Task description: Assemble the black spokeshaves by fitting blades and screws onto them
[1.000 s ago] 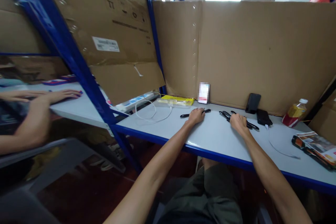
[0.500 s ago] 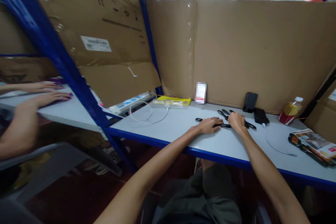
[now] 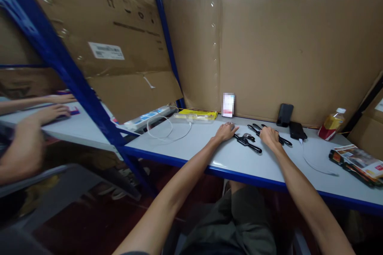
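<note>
Grip of the left hand [image 3: 224, 132] is seen from above, laid at the far left end of a black two-handled tool [image 3: 245, 141], with the thumb spread toward it; how far the fingers are closed, and whether the handle is held, cannot be told. Right hand [image 3: 270, 137] is placed over a crossed group of black handles [image 3: 287, 142]; its finger closure is hidden.

The two-handled tool is found flat on the surface [image 3: 185, 147], slanted, its near handle uncovered. A small black piece [image 3: 250, 138] is noted just beside its middle, between the hands.

The step in hand is judged to be the positioning of the tool by the left hand while the group is steadied by the right. For any further move, a firm hold on the handle would be required, with the small piece left undisturbed and the crossed handles kept apart from the tool.
</note>
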Demonstrator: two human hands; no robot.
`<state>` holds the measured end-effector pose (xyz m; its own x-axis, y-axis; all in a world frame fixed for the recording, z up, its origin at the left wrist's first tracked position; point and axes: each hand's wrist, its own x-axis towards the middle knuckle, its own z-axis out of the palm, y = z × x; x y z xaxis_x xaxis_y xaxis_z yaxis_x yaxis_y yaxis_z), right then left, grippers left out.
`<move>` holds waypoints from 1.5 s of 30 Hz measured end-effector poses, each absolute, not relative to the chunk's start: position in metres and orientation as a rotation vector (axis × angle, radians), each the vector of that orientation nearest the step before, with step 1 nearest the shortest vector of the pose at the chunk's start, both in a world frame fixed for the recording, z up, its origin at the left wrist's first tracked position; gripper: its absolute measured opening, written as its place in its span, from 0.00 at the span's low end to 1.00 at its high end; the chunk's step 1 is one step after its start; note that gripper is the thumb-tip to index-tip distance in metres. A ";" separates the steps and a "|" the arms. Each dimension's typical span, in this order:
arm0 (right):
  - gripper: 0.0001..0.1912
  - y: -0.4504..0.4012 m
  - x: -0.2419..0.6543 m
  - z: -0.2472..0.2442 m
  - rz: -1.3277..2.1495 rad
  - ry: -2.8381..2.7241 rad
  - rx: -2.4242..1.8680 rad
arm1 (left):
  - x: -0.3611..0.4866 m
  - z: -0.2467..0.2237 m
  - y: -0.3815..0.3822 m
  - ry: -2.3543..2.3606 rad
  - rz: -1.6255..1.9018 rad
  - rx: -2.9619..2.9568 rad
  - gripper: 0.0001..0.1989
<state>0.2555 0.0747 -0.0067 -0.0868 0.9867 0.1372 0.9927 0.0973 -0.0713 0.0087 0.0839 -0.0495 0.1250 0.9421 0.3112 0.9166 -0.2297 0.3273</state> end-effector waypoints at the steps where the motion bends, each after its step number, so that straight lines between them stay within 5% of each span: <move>1: 0.19 0.075 0.255 -0.007 -0.060 -2.214 -2.015 | 0.011 -0.050 0.084 1.854 0.694 2.353 0.27; 9: 0.20 0.068 0.254 -0.001 -0.077 -2.185 -2.022 | 0.029 -0.042 0.065 1.558 0.993 2.435 0.22; 15: 0.21 0.063 0.249 0.001 -0.149 -2.168 -1.913 | 0.039 -0.040 0.050 1.560 0.730 2.704 0.17; 20: 0.21 0.062 0.242 0.000 -0.170 -2.224 -1.845 | 0.040 -0.046 0.068 1.658 0.725 2.605 0.24; 31: 0.18 0.062 0.242 0.002 -0.098 -2.283 -1.776 | 0.040 -0.038 0.055 1.484 0.784 2.589 0.22; 40: 0.23 0.066 0.235 -0.016 -0.005 -2.545 -1.409 | 0.045 -0.034 0.046 1.746 0.499 2.595 0.25; 45: 0.15 0.072 0.237 -0.014 0.072 -2.555 -1.370 | 0.047 -0.028 0.040 1.793 0.478 2.539 0.27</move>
